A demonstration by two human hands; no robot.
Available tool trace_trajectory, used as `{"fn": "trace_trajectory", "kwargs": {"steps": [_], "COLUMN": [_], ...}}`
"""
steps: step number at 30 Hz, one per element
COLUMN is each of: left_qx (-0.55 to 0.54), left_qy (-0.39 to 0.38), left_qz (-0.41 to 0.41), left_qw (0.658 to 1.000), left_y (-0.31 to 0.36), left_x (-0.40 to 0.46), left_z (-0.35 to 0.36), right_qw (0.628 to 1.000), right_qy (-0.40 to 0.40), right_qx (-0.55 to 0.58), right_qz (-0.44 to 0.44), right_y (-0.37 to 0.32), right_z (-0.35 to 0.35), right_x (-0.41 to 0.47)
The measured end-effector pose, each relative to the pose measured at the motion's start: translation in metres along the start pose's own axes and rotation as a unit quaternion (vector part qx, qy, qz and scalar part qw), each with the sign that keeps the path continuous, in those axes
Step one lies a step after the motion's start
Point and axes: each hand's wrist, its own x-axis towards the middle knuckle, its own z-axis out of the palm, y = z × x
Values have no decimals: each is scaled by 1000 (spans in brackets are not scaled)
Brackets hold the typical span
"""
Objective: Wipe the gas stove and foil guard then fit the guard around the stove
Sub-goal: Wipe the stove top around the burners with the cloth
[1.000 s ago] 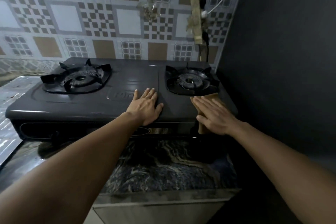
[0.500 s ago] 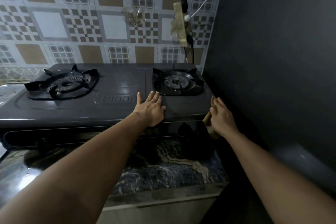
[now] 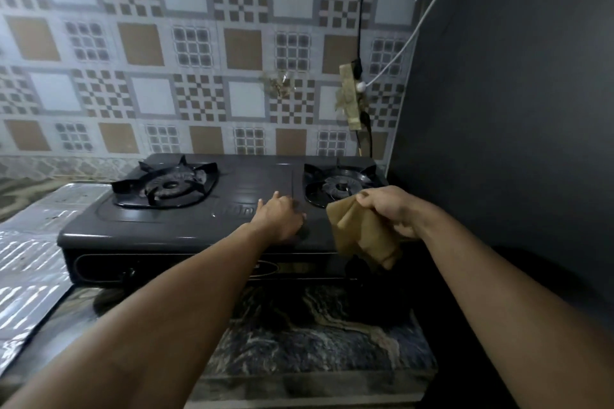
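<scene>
The right hand (image 3: 395,212) is gripping a tan cloth (image 3: 362,236), with the fingers curled round its upper part, and the cloth is hanging loose above the front right corner of the two-burner gas stove (image 3: 186,226). The left hand (image 3: 279,217) is resting flat on the top of the stove, between the two burners, with the fingers straight and holding nothing.

The step in hand seems to be the wiping of the stove. To do it well, I think the left hand should be pressing the stove down so that it is not sliding on the table (image 3: 309,335), while the cloth is going over the flat top in overlapping strokes and then round the right burner (image 3: 340,186) at 1 o'clock from the left hand. The left burner (image 3: 166,184), at 10 o'clock, is looking untouched. A bunched cloth is cleaning badly, so spreading it first would help.

The foil guard (image 3: 30,259) is lying flat on the table at 9 o'clock of the stove, touching its left side, not yet fitted round it.

The table is of dark marbled stone. Behind the stove a wall of patterned tiles (image 3: 186,76) is standing, and a dark plain wall (image 3: 518,109) is closing the right side. A power strip (image 3: 350,96) with cables is hanging on the tiles at 12 o'clock of the right burner.
</scene>
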Motion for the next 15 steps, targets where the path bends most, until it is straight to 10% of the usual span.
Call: {"fn": "trace_trajectory", "kwargs": {"steps": [7, 11, 15], "left_qx": [-447, -546, -540], "left_qy": [-70, -104, -74], "left_qz": [-76, -105, -98], "left_qw": [888, 825, 833], "left_y": [-38, -69, -109], "left_x": [-36, -64, -81], "left_z": [-48, -68, -82], "right_qw": [981, 977, 974], "right_qy": [-74, -88, -107], "right_qx": [181, 191, 199], "right_qz": [-14, -21, -13], "right_y": [-54, -76, -93], "right_z": [62, 102, 145], "right_x": [12, 9, 7]}}
